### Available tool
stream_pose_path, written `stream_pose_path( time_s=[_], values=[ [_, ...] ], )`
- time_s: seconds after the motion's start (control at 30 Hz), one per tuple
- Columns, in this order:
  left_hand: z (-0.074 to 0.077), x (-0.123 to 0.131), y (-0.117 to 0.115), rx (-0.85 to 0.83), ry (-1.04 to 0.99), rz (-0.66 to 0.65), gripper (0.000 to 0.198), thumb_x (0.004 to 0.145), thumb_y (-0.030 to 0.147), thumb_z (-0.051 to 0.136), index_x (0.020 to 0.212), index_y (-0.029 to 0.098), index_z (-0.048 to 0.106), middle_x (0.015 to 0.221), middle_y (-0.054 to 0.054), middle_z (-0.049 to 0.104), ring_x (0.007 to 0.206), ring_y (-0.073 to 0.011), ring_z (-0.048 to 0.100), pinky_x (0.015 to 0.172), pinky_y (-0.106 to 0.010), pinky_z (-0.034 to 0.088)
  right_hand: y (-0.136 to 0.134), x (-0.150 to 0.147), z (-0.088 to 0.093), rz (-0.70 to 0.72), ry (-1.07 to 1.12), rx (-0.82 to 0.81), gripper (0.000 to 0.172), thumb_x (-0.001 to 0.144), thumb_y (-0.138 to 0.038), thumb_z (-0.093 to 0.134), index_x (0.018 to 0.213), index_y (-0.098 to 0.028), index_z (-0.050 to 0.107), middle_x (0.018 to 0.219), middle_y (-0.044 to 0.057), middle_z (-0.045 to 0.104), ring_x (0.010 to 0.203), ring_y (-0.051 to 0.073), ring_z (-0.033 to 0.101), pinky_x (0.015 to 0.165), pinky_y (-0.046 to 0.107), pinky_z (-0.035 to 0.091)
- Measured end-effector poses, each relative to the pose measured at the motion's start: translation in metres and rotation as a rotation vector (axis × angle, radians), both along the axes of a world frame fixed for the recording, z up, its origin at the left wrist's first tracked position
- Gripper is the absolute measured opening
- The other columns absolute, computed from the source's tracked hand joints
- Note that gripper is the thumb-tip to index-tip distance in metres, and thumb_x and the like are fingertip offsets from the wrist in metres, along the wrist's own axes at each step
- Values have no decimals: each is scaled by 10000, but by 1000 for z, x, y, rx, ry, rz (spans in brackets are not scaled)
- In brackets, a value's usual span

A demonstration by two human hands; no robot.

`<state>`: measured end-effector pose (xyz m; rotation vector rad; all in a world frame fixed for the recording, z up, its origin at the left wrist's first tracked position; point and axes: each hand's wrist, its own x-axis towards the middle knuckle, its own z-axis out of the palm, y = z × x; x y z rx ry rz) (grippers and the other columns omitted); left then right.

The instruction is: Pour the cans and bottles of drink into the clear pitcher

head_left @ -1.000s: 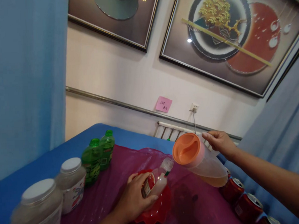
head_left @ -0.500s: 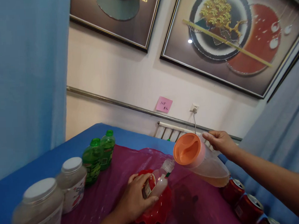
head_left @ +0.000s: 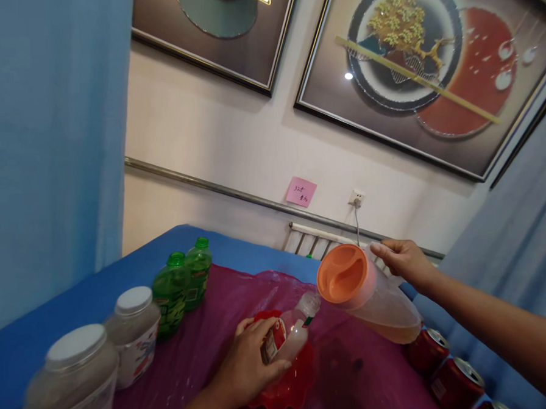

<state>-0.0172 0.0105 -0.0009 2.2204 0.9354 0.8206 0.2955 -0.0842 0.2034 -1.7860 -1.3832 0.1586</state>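
Note:
My left hand (head_left: pixel 249 364) is wrapped round a clear plastic bottle (head_left: pixel 295 344) with a red label, tilted with its open mouth up and to the right. Beneath it, a red scalloped bowl (head_left: pixel 283 399) sits on the purple plastic sheet. With my right hand (head_left: pixel 404 260) I grip the handle of a translucent pitcher (head_left: pixel 374 309). The pitcher lies tipped on its side in the air, its orange lid (head_left: pixel 342 274) close to the bottle's mouth. Some brownish liquid shows in its lower part. Whether any liquid flows between them I cannot tell.
At left, two green bottles (head_left: pixel 171 289) without caps and two white-lidded jars (head_left: pixel 71 380) stand in a row. Several red cans (head_left: pixel 456 384) line the right edge. Purple sheeting (head_left: pixel 172 380) covers part of the blue table (head_left: pixel 252 252). Blue curtains (head_left: pixel 50 149) hang at both sides.
The whole view has shifted slightly. Both hands keep their grip, and the bottle and pitcher hold nearly the same tilt and closeness.

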Motion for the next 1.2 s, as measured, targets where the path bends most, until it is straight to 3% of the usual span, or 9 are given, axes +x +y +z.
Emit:
stream_pose_path(
  time_s=[1.2],
  values=[
    [7,-1,-3,-43,75,-23,725,645,320,807,1336,199,626,1359,-123,678,1320,-384,540,1149,-553,364,-6,-5,6,-12,-48,-50,682,649,-870,613,510,-250,364,456,-76,306,448,93,306,470,260,252]
  ],
)
